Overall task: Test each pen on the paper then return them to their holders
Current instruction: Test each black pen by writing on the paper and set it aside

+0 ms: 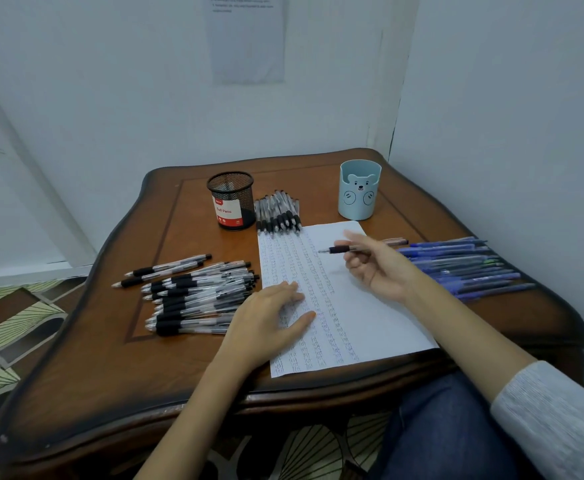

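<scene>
Pen in hand: a slim pen (pixel 344 249) with a clear barrel and a black rubber grip, held level above the upper part of the paper with its tip pointing left.
How it will handle: light and stiff, I judge. The smooth plastic barrel could slip, so the rubber grip near the tip is the best place to hold it for writing.
Right hand (pixel 377 268): the thumb and fingers pinch the pen's barrel behind the grip, and the other fingers are loosely curled. The tip is off the paper.
Left hand (pixel 270 317): lies flat with straight, spread fingers and holds nothing. It presses on the left part of the paper.
Paper (pixel 373 306): a thin sheet lying on the desk (pixel 186 375), with columns of small test marks. It would slide easily if not held down.
Black pens: a large pile (pixel 197 292) lies left of the paper, and a smaller bunch (pixel 278 213) at its top edge.
Blue pens (pixel 463 268): laid in a row right of the paper.
Holders: a black mesh cup (pixel 231 200) and a light blue bear cup (pixel 359 190) stand upright behind the paper. No pens show above their rims.
</scene>
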